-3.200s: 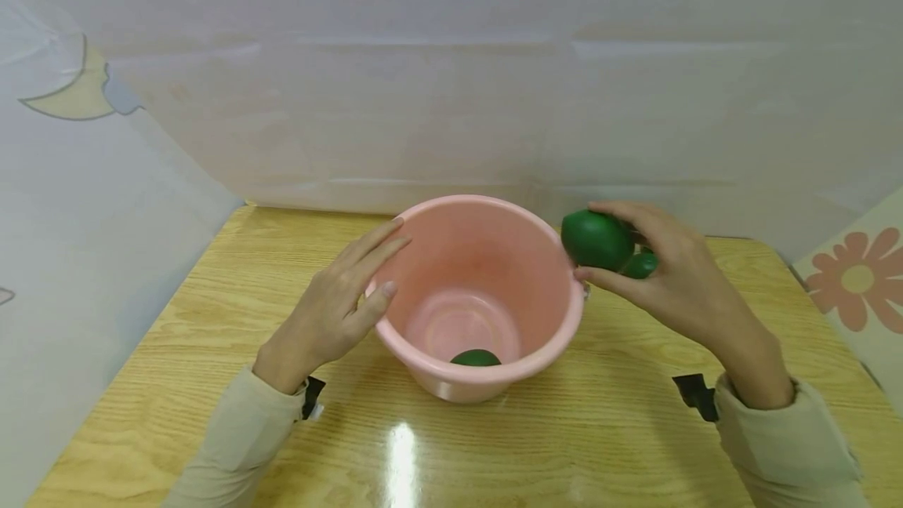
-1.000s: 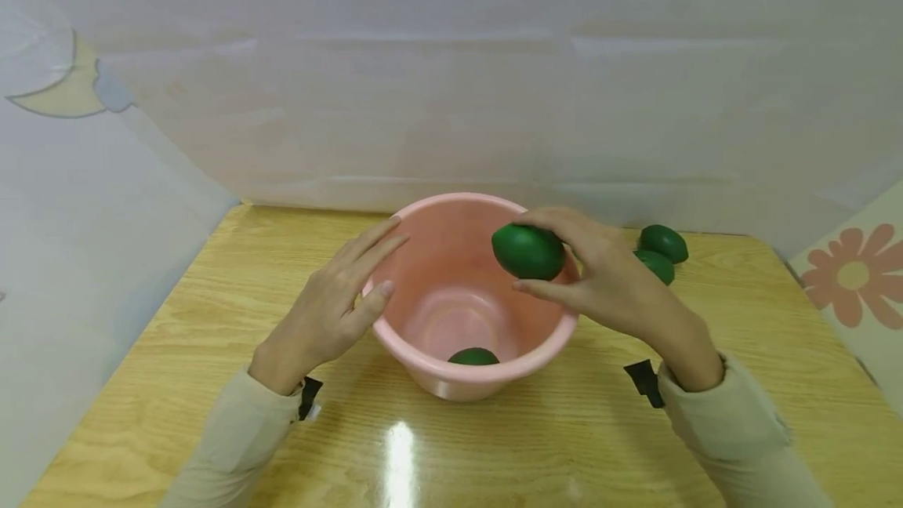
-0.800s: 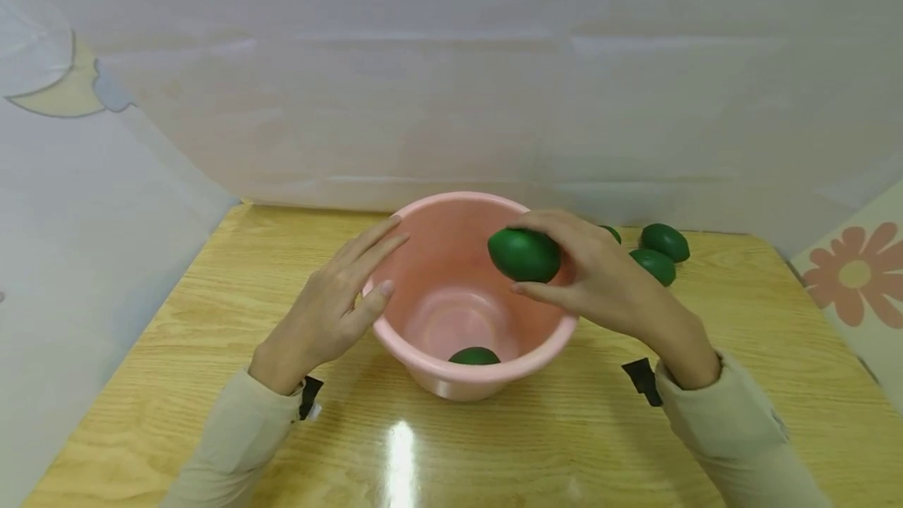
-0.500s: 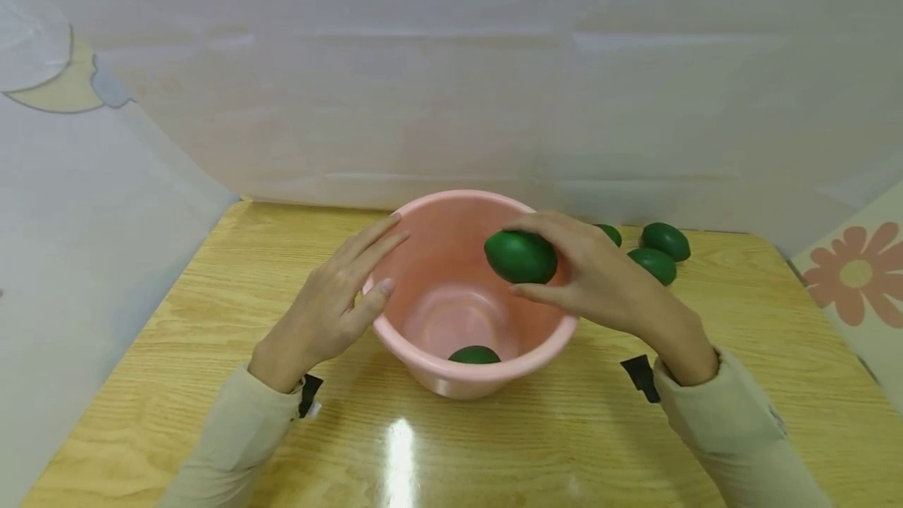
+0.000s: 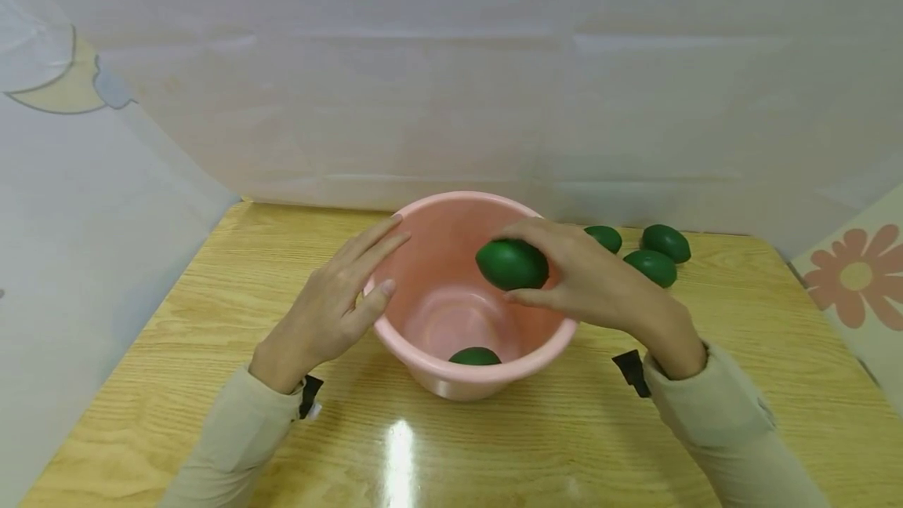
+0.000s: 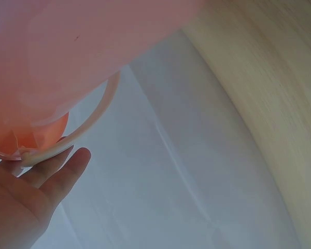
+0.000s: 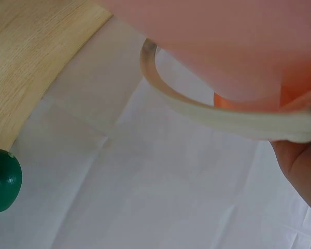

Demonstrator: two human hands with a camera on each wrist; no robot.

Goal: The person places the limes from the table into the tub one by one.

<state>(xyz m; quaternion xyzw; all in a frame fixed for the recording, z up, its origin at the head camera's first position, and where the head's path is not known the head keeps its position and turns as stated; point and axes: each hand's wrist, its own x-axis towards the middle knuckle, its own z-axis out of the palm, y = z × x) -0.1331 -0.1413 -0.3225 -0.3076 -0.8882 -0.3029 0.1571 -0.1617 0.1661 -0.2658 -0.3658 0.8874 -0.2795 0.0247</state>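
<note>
The right hand [image 5: 600, 288] holds a green fruit [image 5: 512, 264] in its grip, thumb under it and fingers curled over the top. The fruit hangs over the open mouth of the pink bucket [image 5: 423, 351], just inside the rim on the grip's own side and above the bucket's floor. Below the grip and nearer the person, a second fruit [image 5: 475, 356] lies on the bucket's bottom, half hidden by the near rim.

The left hand [image 5: 335, 308] grasps nothing: its fingers are straight and lie flat against the outside of the bucket's wall, fingertips at the rim, thumb touching the rim lower down. In the left wrist view the same open palm [image 6: 20, 199] sits under the bucket's pale handle [image 6: 67, 142], the fingers spread along it.

Beyond the right grip, farther from the person, three more fruits lie on the tabletop [image 5: 176, 320]: one [image 5: 604, 238] close behind the knuckles, one [image 5: 654, 267] just outward of it, and one [image 5: 665, 242] touching that one at the back. The right wrist view shows a fruit [image 7: 4, 180] on the white backdrop side, well apart from the bucket's wall and the handle that runs past the hand.

Both sleeves are beige, each with a black strap at the wrist. A white sheet [image 5: 451, 85] stands behind the tabletop, with a moon print far off the left hand and a flower print [image 5: 855, 279] outward of the right arm.
</note>
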